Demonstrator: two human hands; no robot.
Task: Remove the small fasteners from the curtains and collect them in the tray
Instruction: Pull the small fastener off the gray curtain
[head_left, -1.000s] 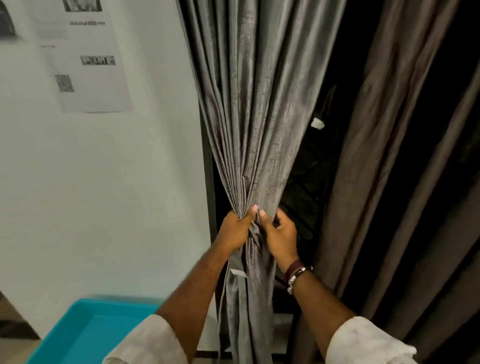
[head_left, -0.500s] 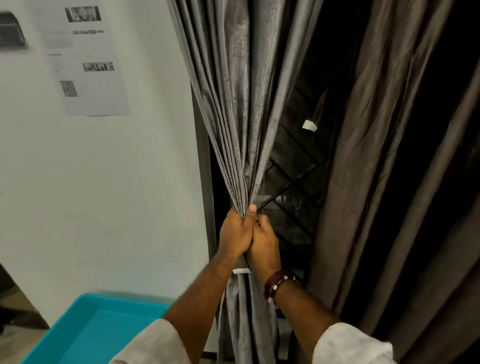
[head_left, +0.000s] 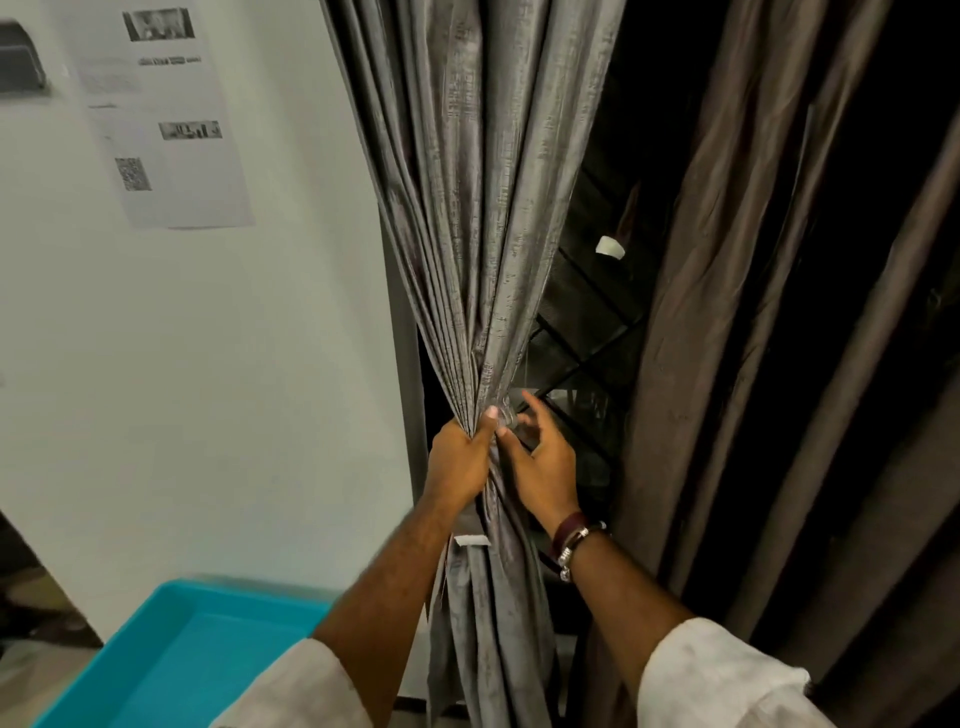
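Note:
A grey curtain (head_left: 483, 208) hangs gathered into a tight bunch at its middle. My left hand (head_left: 460, 462) is closed around that bunch from the left. A small clear, ring-like fastener (head_left: 508, 417) sits on the bunch just above my left thumb. My right hand (head_left: 540, 457) is beside it on the right, thumb and forefinger pinching the fastener, the other fingers spread. A turquoise tray (head_left: 171, 660) lies low at the left, nothing visible in it. A white tag (head_left: 471, 540) shows on the curtain below my left wrist.
A brown curtain (head_left: 753, 338) hangs at the right. Between the curtains is a dark window with a diamond grille (head_left: 587, 332) and a small white piece (head_left: 610, 247). A white wall (head_left: 208, 364) with a printed sheet (head_left: 161, 114) stands at the left.
My right hand has let go of the bunched fabric and opened, its fingertips now at the fastener. My left hand keeps its hold on the bunch.

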